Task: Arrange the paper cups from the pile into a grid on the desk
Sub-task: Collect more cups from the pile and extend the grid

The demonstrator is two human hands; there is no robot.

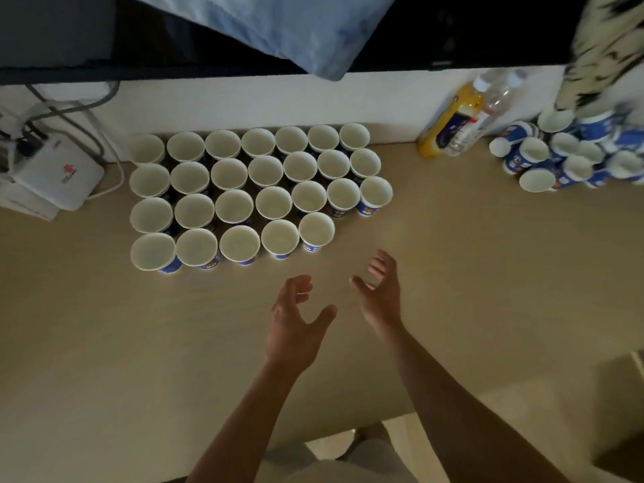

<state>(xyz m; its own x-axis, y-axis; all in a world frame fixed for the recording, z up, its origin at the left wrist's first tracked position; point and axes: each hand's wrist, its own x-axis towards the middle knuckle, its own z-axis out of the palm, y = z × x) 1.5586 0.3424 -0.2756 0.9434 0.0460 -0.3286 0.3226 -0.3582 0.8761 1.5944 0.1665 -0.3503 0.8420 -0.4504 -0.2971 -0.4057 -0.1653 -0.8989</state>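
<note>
looking down on a beige tabletop [488, 259]. finding cups [230, 174] standing mouth up in a grid [273, 203] at the back left, rims touching or nearly touching, close against a white wall. counting seven in each of the three back rows and five in the front row, starting from the left, with blue print showing on the near sides. seeing the pile [557, 158] of more cups at the far right edge, well apart from the grid, lying on their sides and heaped loosely, partly blurred. hovering the left hand [296, 318] over bare tabletop just in front of the grid, wide, fingers loosely curved, thumb spread out to the right, holding nothing. hovering the right hand [380, 291] just beside it and slightly nearer the grid, also wide and relaxed, palm turned toward the left hand, holding nothing. noticing two bottles between grid and pile, leaning at the wall: an orange bottle [449, 123] and a clear bottle [488, 106] touching it. noting a white box [52, 176] with a red mark at the left edge, with cables [69, 113] behind it. catching a blue pillow [278, 26] across the top of the view and a patterned cloth [599, 47] at the upper right, above the pile.
</note>
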